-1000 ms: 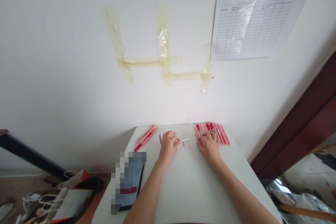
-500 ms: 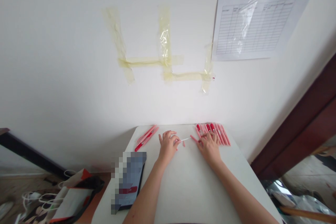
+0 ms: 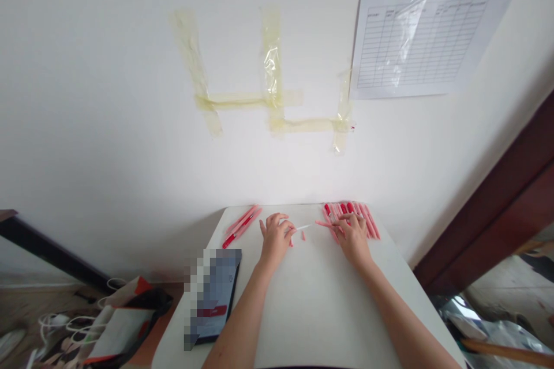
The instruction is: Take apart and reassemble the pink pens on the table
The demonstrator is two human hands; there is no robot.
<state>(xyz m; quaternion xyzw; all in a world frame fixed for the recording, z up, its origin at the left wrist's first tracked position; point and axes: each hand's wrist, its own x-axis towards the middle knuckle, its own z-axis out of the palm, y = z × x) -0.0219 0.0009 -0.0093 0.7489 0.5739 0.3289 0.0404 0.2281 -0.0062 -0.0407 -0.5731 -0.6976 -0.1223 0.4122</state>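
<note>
White table [image 3: 311,305] | left hand [image 3: 274,240] pinches white stick [image 3: 303,228] | right hand [image 3: 354,239] holds pink tube [image 3: 324,223] | three pens [image 3: 241,226]

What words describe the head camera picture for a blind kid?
The left hand and right hand rest on a white table, the right hand touching a row of red-tipped pink pens. A paper chart is on the wall above.

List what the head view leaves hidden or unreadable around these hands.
All from the head view:
The tablet: pixelation blurs its screen.
The left hand: its fingers hide the near end of the white stick, so any grip on it is unclear.
The pen row: the right hand covers part of it, so the count is unclear.
The wall form: its writing is too small to read.
The bag: the bottom edge cuts it off.
</note>
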